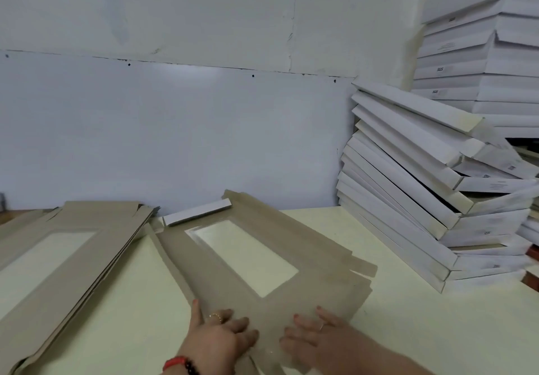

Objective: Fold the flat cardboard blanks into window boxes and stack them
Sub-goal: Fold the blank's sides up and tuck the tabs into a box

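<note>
While I press both hands flat on the near end of the cardboard blank (233,264), it lies brown side up on the pale surface (408,301), its clear window just ahead of my fingers. My left hand (221,336) has its fingers spread, thumb at the blank's left edge; my right hand (312,334) lies just beside it, fingers straight, pinching nothing. I judge I hold it down this way to keep it from sliding while I start the first crease. Beyond the window, at the far end, one white flap (197,212) already stands folded up. Left of my hands waits the pile of flat blanks (67,246), within easy reach. Off to my right and farther back, the finished white boxes (423,188) lean in a slumping stack against the wall (175,112).
</note>
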The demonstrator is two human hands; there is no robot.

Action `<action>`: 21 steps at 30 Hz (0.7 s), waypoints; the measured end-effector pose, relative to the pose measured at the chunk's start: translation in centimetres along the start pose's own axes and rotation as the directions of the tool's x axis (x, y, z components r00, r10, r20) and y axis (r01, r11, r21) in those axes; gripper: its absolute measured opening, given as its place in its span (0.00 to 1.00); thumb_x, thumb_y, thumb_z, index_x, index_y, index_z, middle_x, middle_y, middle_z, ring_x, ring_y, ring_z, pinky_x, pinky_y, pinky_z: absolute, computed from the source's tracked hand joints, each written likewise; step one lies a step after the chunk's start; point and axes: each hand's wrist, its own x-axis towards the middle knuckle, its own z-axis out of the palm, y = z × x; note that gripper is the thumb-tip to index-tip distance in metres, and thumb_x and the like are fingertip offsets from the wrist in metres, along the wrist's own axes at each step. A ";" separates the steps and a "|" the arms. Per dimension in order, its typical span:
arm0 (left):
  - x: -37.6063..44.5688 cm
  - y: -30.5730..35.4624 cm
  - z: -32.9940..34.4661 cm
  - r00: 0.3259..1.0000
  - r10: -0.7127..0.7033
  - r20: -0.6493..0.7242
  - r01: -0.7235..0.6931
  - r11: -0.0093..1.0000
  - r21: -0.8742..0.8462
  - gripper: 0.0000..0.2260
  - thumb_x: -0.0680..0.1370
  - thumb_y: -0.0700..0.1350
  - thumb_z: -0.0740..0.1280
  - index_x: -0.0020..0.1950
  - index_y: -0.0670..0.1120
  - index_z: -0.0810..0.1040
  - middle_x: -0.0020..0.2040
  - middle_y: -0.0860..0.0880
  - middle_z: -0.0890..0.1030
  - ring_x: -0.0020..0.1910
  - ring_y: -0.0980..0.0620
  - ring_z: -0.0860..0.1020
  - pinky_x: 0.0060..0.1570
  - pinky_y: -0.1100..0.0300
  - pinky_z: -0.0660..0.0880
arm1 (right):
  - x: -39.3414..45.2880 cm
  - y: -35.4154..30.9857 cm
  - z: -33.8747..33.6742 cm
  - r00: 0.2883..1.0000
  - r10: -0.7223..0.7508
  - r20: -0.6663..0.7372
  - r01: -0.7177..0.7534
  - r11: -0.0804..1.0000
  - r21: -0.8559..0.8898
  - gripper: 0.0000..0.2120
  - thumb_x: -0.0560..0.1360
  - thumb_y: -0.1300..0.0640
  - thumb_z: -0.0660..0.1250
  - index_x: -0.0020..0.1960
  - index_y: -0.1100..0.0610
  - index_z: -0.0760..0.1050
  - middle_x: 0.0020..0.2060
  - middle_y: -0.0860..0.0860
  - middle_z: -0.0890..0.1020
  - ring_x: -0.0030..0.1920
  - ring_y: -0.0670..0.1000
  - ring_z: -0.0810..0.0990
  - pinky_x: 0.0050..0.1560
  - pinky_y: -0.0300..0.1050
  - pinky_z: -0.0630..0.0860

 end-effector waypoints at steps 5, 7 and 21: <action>-0.9 -3.6 1.5 0.993 0.018 -0.113 -0.011 0.998 0.062 0.30 0.47 0.66 0.76 0.48 0.73 0.78 0.48 0.72 0.79 0.45 0.64 0.81 0.61 0.36 0.57 | -2.6 3.2 0.4 0.982 0.186 -0.025 -0.176 0.959 0.223 0.12 0.70 0.43 0.66 0.49 0.25 0.77 0.51 0.25 0.77 0.52 0.28 0.76 0.66 0.35 0.66; -1.0 -4.8 0.6 1.000 0.020 -0.016 -0.019 0.998 0.060 0.28 0.52 0.65 0.76 0.51 0.74 0.77 0.51 0.72 0.78 0.50 0.64 0.80 0.66 0.39 0.57 | -1.6 3.1 1.3 0.977 0.202 0.076 -0.214 0.947 0.238 0.29 0.51 0.41 0.76 0.52 0.29 0.78 0.52 0.29 0.79 0.51 0.29 0.78 0.51 0.28 0.74; 1.0 1.9 -0.4 0.978 -0.128 0.163 0.122 0.991 0.048 0.22 0.80 0.48 0.57 0.72 0.41 0.64 0.71 0.39 0.65 0.71 0.41 0.63 0.72 0.43 0.54 | 5.6 -5.9 -0.7 0.871 0.488 -0.061 -0.462 0.854 0.242 0.14 0.54 0.55 0.65 0.20 0.66 0.74 0.15 0.56 0.67 0.14 0.48 0.69 0.18 0.28 0.54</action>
